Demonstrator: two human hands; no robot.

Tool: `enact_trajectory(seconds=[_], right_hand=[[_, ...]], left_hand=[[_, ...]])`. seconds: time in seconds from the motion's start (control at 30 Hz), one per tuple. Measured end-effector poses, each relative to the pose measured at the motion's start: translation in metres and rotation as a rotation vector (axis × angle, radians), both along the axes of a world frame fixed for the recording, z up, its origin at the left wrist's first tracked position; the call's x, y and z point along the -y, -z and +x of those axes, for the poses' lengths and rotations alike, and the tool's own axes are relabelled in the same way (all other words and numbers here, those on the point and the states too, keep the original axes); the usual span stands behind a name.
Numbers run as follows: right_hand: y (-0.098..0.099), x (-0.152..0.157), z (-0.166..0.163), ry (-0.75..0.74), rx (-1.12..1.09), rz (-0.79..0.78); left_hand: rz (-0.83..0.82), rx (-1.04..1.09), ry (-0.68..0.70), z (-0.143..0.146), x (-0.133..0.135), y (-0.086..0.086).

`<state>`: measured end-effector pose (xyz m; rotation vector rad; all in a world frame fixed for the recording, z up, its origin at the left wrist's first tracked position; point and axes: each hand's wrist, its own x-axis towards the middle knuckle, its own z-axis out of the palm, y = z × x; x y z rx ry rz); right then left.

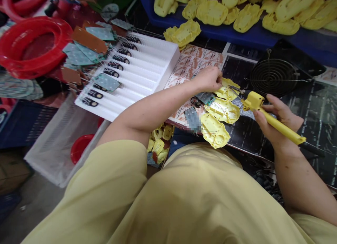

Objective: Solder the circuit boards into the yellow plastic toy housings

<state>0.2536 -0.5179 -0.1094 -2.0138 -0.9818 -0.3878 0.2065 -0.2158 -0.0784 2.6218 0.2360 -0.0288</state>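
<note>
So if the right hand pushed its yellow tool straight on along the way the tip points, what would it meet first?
Probably the yellow shell pinned under the left hand; the right hand's soldering tool tip looks almost on it.

Blurred patch [193, 120] — left fingertips hidden

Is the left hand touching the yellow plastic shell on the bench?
Touching. The head view shows the left hand with its fingers pressed on the top edge of the yellow plastic shell, no gap visible.
</note>
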Motion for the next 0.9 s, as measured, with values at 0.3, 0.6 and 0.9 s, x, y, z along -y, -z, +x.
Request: enact_trajectory(seconds=[0.3,0.6,0.9], right_hand=[[0.008,0.005,0.0,0.077,0.095,0.052],[-0.001,0.008,0.0,-0.047,0.123,-0.085],[-0.003,-0.001,0.005,-0.289,0.236,0.008]], left_hand=[[-0.108,0.005,0.01,-0.009,-0.007,-0.003],[0.036,-0.076,0.063,-0.001,-0.001,-0.006],[0.14,-0.18,0.064,0.001,0.007,-0.018]])
